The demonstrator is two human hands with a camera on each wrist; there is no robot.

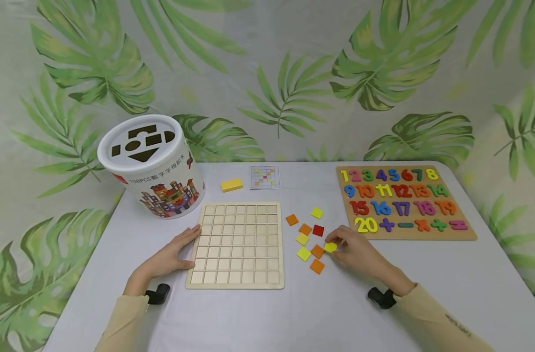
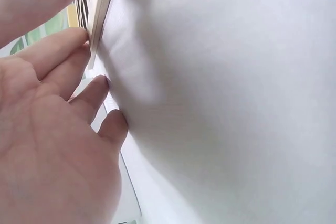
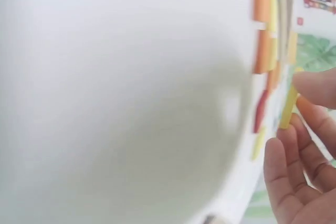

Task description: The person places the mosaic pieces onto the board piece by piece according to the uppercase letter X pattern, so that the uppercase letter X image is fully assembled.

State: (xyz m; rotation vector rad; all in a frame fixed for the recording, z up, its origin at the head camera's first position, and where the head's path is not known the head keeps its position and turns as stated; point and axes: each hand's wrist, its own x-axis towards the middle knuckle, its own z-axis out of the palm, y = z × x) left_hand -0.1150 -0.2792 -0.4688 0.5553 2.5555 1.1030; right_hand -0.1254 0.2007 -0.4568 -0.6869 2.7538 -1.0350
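Note:
My right hand pinches a yellow square tile between thumb and fingers, just right of the loose tiles. In the right wrist view, the same yellow tile stands on edge between the fingertips. At the left edge of a wooden grid board, my left hand rests with its fingers extended. The left wrist view shows fingertips right at the board's side and the white table surface. Between board and right hand lie several tiles: orange, yellow and a red one.
A white bucket with shape cutouts in its lid stands at the back left. Behind the board are a yellow block and a small pattern card. At the right lies a wooden number board with coloured numerals and signs.

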